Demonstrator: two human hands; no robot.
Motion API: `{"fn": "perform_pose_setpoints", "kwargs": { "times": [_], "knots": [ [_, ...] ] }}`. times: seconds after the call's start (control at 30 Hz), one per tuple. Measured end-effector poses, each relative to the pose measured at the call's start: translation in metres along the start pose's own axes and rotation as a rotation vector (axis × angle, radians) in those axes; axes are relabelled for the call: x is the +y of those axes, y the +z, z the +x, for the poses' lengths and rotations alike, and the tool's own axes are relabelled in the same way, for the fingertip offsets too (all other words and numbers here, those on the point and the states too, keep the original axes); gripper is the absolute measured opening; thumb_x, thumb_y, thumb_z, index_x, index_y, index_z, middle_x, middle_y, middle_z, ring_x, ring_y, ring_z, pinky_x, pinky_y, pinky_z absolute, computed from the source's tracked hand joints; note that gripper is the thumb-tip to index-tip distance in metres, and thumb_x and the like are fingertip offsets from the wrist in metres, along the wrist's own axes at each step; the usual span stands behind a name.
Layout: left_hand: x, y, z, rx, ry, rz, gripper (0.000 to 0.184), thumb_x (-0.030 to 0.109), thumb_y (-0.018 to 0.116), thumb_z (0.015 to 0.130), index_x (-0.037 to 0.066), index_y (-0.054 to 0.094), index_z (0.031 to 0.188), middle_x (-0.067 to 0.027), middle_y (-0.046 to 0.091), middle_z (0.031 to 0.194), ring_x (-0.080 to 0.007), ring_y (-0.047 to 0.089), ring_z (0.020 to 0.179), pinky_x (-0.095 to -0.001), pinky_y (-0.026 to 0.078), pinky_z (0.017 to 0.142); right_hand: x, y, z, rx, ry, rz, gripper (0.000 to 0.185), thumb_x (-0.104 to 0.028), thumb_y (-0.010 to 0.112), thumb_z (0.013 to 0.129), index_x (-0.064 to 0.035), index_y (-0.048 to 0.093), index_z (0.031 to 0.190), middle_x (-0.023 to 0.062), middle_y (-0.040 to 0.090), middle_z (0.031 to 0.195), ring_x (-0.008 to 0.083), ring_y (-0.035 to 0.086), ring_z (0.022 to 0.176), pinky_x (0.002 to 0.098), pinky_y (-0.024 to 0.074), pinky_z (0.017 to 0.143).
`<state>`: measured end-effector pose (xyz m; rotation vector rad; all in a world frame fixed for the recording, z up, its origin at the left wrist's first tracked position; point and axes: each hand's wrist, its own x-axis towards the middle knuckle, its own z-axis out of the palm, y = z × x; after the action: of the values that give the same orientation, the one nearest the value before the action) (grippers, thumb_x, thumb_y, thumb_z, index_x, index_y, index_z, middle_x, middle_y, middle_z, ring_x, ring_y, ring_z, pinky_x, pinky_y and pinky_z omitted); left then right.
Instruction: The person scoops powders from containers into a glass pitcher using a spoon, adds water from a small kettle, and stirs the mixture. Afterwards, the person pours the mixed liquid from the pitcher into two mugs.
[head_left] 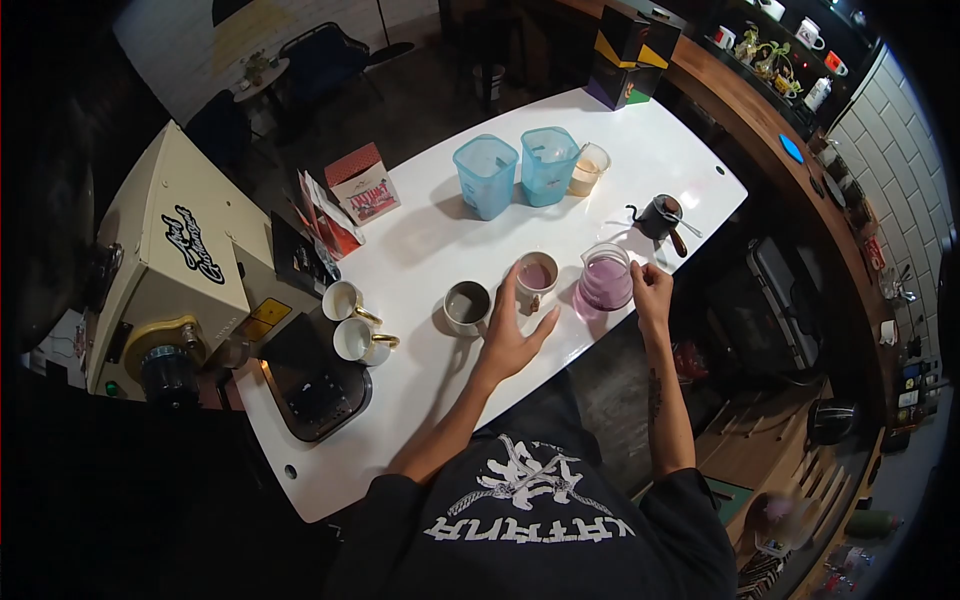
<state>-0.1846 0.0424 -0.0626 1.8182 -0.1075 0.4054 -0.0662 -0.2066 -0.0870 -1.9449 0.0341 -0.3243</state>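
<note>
My left hand (512, 342) reaches beside a mug (537, 278) with pinkish liquid in it. Its fingers and thumb are spread apart; whether a fingertip touches the mug's side I cannot tell. The closed fingers of my right hand (652, 292) grip a glass pitcher (604, 284) at its right side, where the handle is mostly hidden. Purple-pink liquid shows inside the pitcher, which is on or just over the table near its front edge. To the left of my left hand stands another mug (466, 307), dark inside.
On the white table (420, 385) stand two gold-handled cups (358, 342), two blue translucent containers (487, 178), a small glass with pale contents (591, 168), a dark long-handled pot (660, 217) and a red-topped box (364, 185). A cream-coloured machine (185, 265) fills the left side.
</note>
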Motion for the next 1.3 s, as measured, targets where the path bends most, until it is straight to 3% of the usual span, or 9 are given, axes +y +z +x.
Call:
{"fn": "perform_pose_setpoints", "kwargs": {
  "times": [0.03,0.1,0.17,0.2,0.3,0.53,0.63,1.07,1.3],
  "knots": [
    [0.014,-0.012,-0.002,-0.004,-0.001,0.002,0.087,0.022,0.077,0.09,-0.001,0.025,0.157,-0.0287,0.04,0.153,-0.0399,0.039,0.145,-0.0463,0.033,0.118,0.002,-0.002,-0.003,0.021,0.017,0.013,0.039,-0.021,0.07,0.098,-0.0018,0.057,0.067,-0.0082,0.044,0.062,0.0026,0.035,0.059,0.0265,0.0252,0.052],
    [0.04,-0.043,-0.005,-0.101,-0.006,-0.158,0.071,0.016,0.076,0.091,-0.002,0.041,0.15,-0.0231,0.051,0.146,-0.0347,0.051,0.136,-0.0428,0.039,0.114,0.001,-0.009,-0.011,0.027,0.046,0.03,0.036,-0.02,0.07,0.096,0.0015,0.06,0.069,-0.0044,0.049,0.062,0.0042,0.04,0.059,0.0271,0.03,0.053],
    [0.017,-0.065,-0.01,0.058,0.08,0.003,0.057,0.011,0.075,0.09,-0.003,0.053,0.141,-0.0198,0.059,0.138,-0.0309,0.056,0.131,-0.0405,0.042,0.111,-0.003,-0.015,-0.016,0.033,0.08,0.047,0.033,-0.018,0.07,0.095,0.0047,0.064,0.072,-0.0007,0.054,0.062,0.0058,0.045,0.059,0.0278,0.0349,0.053],
    [0.01,-0.07,-0.012,0.173,0.004,-0.086,0.053,0.012,0.076,0.09,-0.003,0.056,0.136,-0.0202,0.062,0.132,-0.0308,0.058,0.128,-0.0408,0.043,0.11,-0.005,-0.018,-0.018,0.028,0.083,0.069,0.031,-0.017,0.07,0.094,0.0045,0.063,0.072,-0.0018,0.053,0.062,0.0054,0.044,0.06,0.0272,0.0345,0.053],
    [-0.023,-0.094,-0.016,0.221,-0.014,0.294,0.072,0.024,0.081,0.087,-0.004,0.046,0.144,-0.0241,0.055,0.138,-0.0379,0.054,0.129,-0.045,0.041,0.111,-0.02,-0.028,-0.024,0.012,0.07,0.091,0.029,-0.013,0.07,0.093,0.0038,0.061,0.07,-0.0047,0.051,0.064,0.0039,0.042,0.061,0.0259,0.0325,0.054],
    [-0.052,-0.072,-0.022,0.105,-0.184,0.275,0.102,0.034,0.089,0.077,0.0,0.031,0.153,-0.0269,0.047,0.143,-0.0419,0.046,0.134,-0.0491,0.038,0.113,-0.05,-0.03,-0.034,-0.11,0.006,0.156,0.03,-0.009,0.07,0.093,0.001,0.058,0.067,-0.0078,0.045,0.063,0.0022,0.038,0.06,0.0254,0.027,0.052],
    [-0.05,-0.065,-0.022,0.109,-0.2,0.451,0.099,0.037,0.086,0.081,0.002,0.03,0.155,-0.026,0.048,0.146,-0.0423,0.049,0.133,-0.0512,0.043,0.109,-0.049,-0.028,-0.039,-0.13,0.033,0.225,0.028,-0.008,0.069,0.093,0.0002,0.059,0.068,-0.0079,0.047,0.064,0.002,0.039,0.061,0.0251,0.0274,0.053],
    [-0.047,-0.065,-0.025,0.088,-0.179,0.43,0.09,0.031,0.085,0.08,0.006,0.036,0.152,-0.0231,0.052,0.143,-0.0415,0.05,0.132,-0.051,0.044,0.108,0.016,0.004,-0.062,0.032,0.124,0.31,0.025,-0.007,0.069,0.094,0.0004,0.061,0.071,-0.006,0.051,0.068,0.004,0.042,0.066,0.0248,0.0315,0.059],
    [-0.052,-0.065,-0.026,0.081,-0.157,0.357,0.092,0.03,0.086,0.08,0.006,0.035,0.152,-0.0214,0.051,0.143,-0.0394,0.051,0.132,-0.0499,0.045,0.108,-0.042,-0.002,-0.075,-0.06,0.085,0.126,0.025,-0.009,0.071,0.092,0.004,0.062,0.073,-0.0056,0.05,0.065,0.0035,0.041,0.062,0.0246,0.0301,0.055]
  ]
}}
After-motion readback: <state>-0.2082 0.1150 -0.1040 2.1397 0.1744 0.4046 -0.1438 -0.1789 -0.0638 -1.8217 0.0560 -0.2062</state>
